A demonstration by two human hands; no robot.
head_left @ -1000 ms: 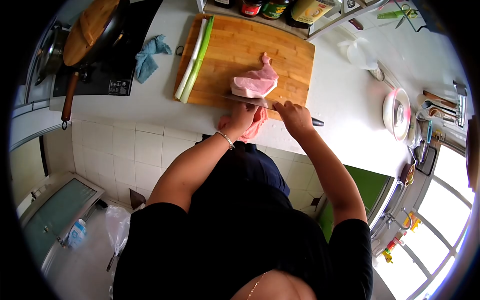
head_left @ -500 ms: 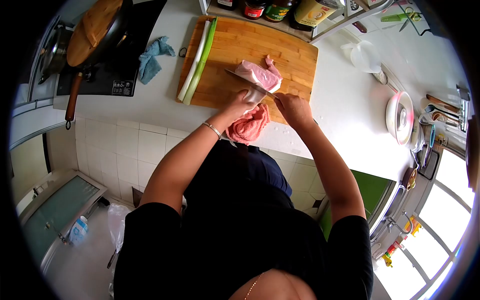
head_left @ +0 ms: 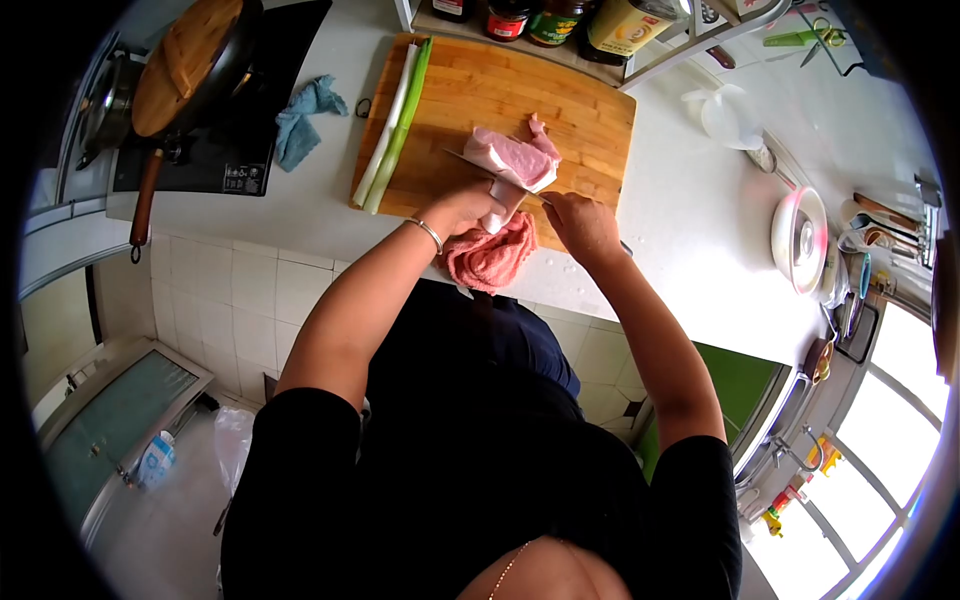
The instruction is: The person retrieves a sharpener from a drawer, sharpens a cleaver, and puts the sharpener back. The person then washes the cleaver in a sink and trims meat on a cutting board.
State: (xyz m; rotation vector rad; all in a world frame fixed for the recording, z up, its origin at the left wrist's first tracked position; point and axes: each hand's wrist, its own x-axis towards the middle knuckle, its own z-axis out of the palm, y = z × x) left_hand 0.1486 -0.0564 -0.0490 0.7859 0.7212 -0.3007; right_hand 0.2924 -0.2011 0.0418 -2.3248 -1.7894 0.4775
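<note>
A piece of raw pink meat (head_left: 518, 160) with a pale edge lies near the front of the wooden cutting board (head_left: 580, 110). My left hand (head_left: 468, 207) is closed on a pale flap at the meat's near side. My right hand (head_left: 583, 222) grips a knife, its handle covered by my fingers. Most of the blade is hidden at the meat; its tip (head_left: 453, 153) shows at the left. Below my left hand, a crumpled pink cloth (head_left: 492, 258) rests against the board's front edge. A scallion (head_left: 400, 128), white and green, lies along the board's left side.
To the left are a blue cloth (head_left: 300, 125) and a cooktop (head_left: 225, 165) bearing a pan (head_left: 240, 50). Bottles and jars (head_left: 555, 22) stand behind the board. Off to the right are a clear plastic ladle-like scoop (head_left: 728, 115) and a white bowl (head_left: 797, 235).
The meat has tipped and shifted slightly left. More of the knife blade is now hidden at it. My left hand has moved a little left and down.
</note>
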